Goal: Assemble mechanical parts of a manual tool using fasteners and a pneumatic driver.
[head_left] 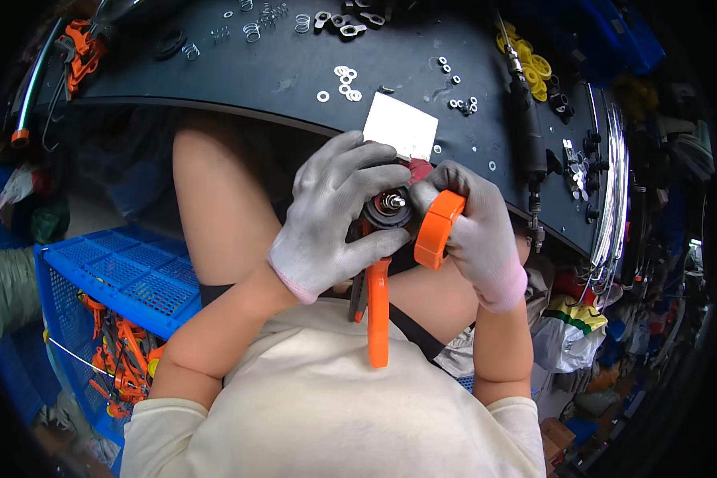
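Head view: you hold an orange-handled tool (pixel 378 303) over your lap, both gloved hands closed on it.

Its black round head with a metal bolt end (pixel 390 204) sits between your hands, handle pointing down toward your body. Your left hand (pixel 338 215) wraps the head from the left; your right hand (pixel 474 227) grips an orange knob (pixel 437 229) just beside it. Beyond lies the dark worktop (pixel 295 72) with scattered washers (pixel 345 82) and a white card (pixel 401 126).

Blank white card (pixel 401 126) on bench edge (pixel 215 107)
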Available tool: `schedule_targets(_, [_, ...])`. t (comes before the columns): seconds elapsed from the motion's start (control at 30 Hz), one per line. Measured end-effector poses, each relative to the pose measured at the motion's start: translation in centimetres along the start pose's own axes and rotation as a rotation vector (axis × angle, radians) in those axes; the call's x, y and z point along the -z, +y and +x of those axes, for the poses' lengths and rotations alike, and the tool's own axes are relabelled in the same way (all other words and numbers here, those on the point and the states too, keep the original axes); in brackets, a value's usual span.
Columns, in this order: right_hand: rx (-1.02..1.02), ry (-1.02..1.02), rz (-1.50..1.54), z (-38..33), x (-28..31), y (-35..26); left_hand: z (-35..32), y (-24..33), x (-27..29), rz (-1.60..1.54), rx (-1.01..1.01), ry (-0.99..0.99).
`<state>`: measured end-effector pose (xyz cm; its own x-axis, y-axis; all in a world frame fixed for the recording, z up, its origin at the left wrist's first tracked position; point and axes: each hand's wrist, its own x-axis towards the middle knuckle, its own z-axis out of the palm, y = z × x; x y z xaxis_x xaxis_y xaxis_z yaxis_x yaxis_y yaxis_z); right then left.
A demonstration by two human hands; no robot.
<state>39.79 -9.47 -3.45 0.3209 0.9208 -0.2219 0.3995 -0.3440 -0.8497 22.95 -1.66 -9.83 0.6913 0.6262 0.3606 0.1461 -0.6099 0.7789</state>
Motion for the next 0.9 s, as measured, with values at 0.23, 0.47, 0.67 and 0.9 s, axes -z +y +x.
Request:
schedule_targets(0.23, [-0.03, -0.113, -0.355, -3.6, 1.9, 1.8, 0.2, 1.0, -0.4, -0.089, 0.138, -0.055])
schedule_targets(0.47, [-0.354, -0.473, 0.271, -6.1, 4.5, 3.0, 0.2, 0.7, 0.4, -0.142, 0.17, -0.048])
schedule_targets(0.67, [0.671, 0.226, 0.061, -5.1, 2.2, 1.3, 0.3, -0.6, 0.4, 0.042, -0.019, -0.081])
schedule_targets(0.9, [0.607, 0.17, -0.143, -2.7, -1.7, 2.3, 0.0, -0.3, -0.2, -0.341, 0.175, 0.043])
